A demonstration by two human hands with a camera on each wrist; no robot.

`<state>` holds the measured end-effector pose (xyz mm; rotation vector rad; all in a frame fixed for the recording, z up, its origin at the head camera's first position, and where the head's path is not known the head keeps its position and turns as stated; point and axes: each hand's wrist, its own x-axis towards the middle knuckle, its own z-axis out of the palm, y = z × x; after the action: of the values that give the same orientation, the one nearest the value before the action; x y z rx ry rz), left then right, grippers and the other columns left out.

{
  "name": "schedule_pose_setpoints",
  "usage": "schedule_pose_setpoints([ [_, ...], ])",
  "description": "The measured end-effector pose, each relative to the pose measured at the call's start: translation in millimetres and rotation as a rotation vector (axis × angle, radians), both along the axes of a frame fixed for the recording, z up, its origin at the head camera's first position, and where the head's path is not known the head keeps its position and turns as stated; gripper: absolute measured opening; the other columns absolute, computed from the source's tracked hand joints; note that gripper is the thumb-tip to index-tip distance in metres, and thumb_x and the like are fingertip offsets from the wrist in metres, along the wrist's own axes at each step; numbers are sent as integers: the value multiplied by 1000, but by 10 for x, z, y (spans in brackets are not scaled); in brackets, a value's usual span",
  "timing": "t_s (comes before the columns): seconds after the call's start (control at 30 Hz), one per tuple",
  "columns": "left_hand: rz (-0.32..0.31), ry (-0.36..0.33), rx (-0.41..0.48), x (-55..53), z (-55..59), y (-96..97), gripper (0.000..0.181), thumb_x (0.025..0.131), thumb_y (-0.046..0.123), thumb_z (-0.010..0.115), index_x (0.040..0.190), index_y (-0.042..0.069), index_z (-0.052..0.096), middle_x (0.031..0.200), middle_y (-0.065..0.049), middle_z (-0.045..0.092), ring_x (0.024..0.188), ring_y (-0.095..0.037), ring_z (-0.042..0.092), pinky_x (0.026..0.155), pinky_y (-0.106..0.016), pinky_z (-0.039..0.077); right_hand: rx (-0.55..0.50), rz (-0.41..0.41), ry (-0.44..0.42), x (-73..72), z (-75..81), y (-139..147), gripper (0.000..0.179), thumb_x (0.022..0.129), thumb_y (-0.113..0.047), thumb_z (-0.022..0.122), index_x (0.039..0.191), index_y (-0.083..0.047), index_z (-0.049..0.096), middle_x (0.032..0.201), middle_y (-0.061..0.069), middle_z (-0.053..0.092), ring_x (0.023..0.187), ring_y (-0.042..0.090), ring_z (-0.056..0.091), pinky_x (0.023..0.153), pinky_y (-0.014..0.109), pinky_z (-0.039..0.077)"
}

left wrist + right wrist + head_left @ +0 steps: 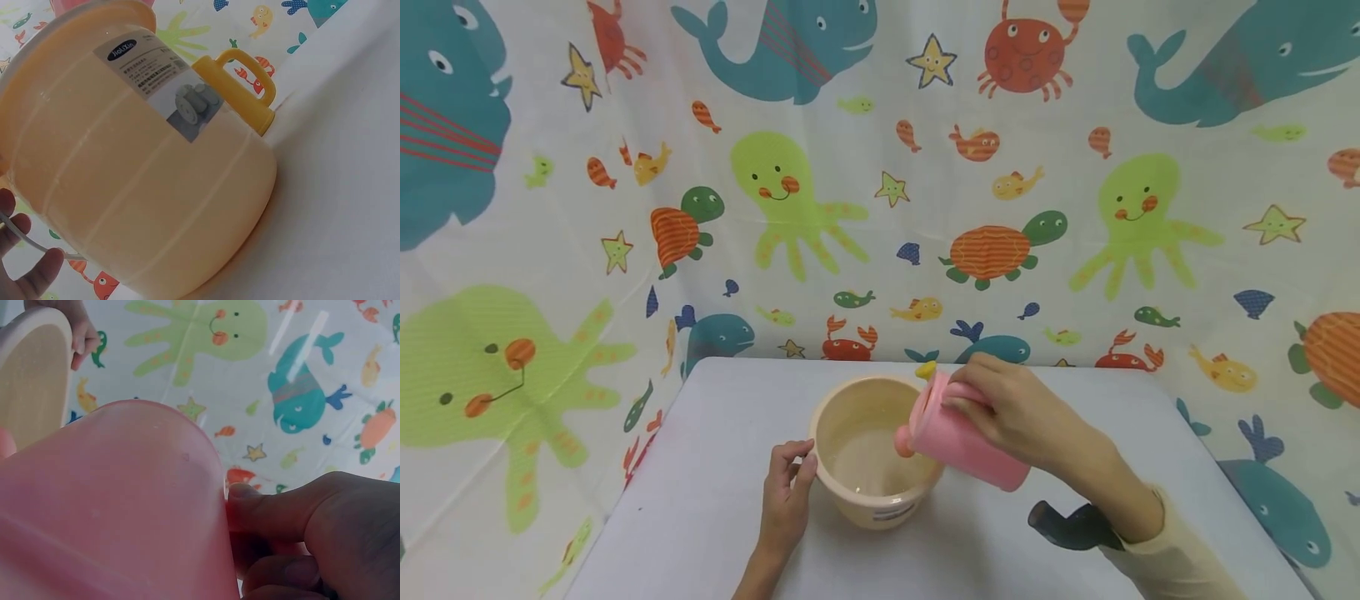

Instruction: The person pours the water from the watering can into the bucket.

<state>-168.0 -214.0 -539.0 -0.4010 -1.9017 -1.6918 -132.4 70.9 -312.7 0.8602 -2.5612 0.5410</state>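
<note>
A cream plastic bucket (880, 500), open side up, stands on the table, its printed label (159, 81) facing the left wrist camera. My left hand (786, 496) holds its rim at the left; in the left wrist view my fingertips (47, 269) are at the bucket's thin pale bail handle (25, 237). With my right hand (1011, 408) I grip the handle of a pink watering can (973, 450). The can is tilted, its rounded spout end (905, 442) over the bucket's right side. Fingers (269, 515) of my right hand show beside the can's pink wall.
Behind the bucket is a yellow handled object (250, 109), mostly hidden in the head view. The white table (715, 467) meets a sea-animal curtain (850, 192) at the back and sides. A black curved device (1067, 527) sits at my right wrist.
</note>
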Motion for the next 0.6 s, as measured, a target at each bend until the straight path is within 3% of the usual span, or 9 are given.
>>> schedule_pose_setpoints([
  [0.17, -6, 0, 1, 7, 8, 2, 22, 94, -6, 52, 115, 0, 56, 107, -11, 60, 101, -2, 54, 80, -13, 45, -9, -2, -8, -13, 3, -7, 8, 89, -14, 74, 93, -14, 67, 85, -6, 59, 79, 7, 54, 67, 21, 52],
  [0.4, -2, 16, 6, 3, 1, 9, 24, 93, -7, 52, 115, -1, 57, 108, 6, 56, 101, -1, 53, 79, -13, 45, 3, -8, -29, -30, 12, -38, 9, 89, -16, 74, 96, -13, 69, 88, -4, 63, 80, 8, 57, 68, 22, 54],
  [0.6, -2, -16, 3, 4, 9, 2, 23, 94, -4, 53, 116, 1, 57, 109, 6, 57, 101, -3, 54, 79, -14, 45, 5, 10, -21, -52, 10, -50, 9, 89, -15, 75, 96, -12, 69, 89, -3, 66, 81, 9, 58, 69, 23, 55],
])
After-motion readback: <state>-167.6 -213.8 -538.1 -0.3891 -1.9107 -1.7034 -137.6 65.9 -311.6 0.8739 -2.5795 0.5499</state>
